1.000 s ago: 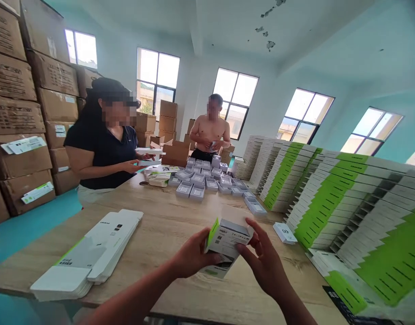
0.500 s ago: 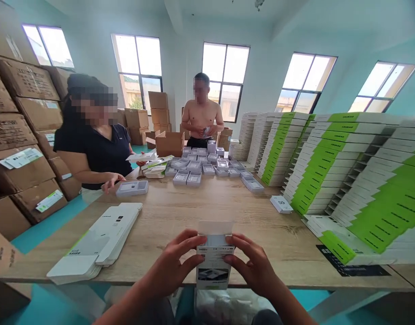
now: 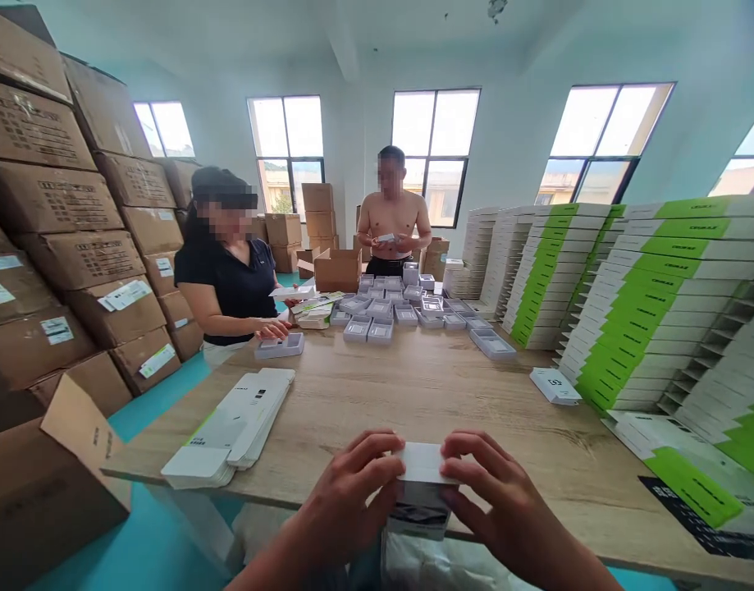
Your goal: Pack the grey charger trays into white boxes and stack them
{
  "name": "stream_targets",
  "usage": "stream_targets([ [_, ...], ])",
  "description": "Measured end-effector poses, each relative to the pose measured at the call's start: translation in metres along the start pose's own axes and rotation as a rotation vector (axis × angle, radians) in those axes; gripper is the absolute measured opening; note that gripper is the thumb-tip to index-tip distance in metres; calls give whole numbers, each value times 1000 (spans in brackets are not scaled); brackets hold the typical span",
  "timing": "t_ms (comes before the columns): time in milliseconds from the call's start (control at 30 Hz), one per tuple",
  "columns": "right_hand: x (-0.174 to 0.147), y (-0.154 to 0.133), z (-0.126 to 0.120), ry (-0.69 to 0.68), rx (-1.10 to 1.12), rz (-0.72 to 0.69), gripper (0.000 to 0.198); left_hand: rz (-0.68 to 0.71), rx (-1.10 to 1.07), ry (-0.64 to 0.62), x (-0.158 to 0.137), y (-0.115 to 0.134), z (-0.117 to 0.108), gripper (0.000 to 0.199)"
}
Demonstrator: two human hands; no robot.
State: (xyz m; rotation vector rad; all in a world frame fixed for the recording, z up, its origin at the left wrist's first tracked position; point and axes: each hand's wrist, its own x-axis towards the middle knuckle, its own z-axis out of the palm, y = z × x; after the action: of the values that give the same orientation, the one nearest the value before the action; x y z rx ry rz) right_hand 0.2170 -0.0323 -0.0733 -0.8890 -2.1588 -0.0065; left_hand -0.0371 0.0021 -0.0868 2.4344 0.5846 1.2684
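Observation:
A small white carton (image 3: 422, 465) with a dark picture on its front stands at the near table edge, between my two hands. Its top flap lies folded down over the opening. My left hand (image 3: 358, 484) grips the carton's left side, fingertips at the upper edge. On the opposite side my right hand (image 3: 496, 484) holds it the same way, thumb low on the front. The carton's lower end and back are hidden from me.
Flat unfolded cartons (image 3: 235, 427) lie stacked at left. Grey trays (image 3: 380, 308) cover the table's far part. Tall stacks of white-green boxes (image 3: 647, 295) line the right, near a small white box (image 3: 555, 384). Two co-workers stand across; one person's hand (image 3: 271, 330) touches a tray.
The carton's raised top flap is now folded down, with my fingers at its edges. The view has turned left. The far co-worker's hands have come up with a pale item.

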Motion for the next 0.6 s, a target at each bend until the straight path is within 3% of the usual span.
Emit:
stream_targets([
  [33,2,-3,-2,-36,24,58,7,-73,-4,-36,3,6,-3,18],
  [100,6,-7,-3,-96,92,184,12,-251,-27,-62,10,18,-6,5],
  [267,8,-7,5,-49,125,349,17,-512,13,18,20,28,5,14],
  [433,14,-8,4,-55,176,468,19,-525,-77,95,25,27,12,21],
  [600,16,-6,-4,-65,280,432,14,-488,-122,80,26,21,7,19],
])
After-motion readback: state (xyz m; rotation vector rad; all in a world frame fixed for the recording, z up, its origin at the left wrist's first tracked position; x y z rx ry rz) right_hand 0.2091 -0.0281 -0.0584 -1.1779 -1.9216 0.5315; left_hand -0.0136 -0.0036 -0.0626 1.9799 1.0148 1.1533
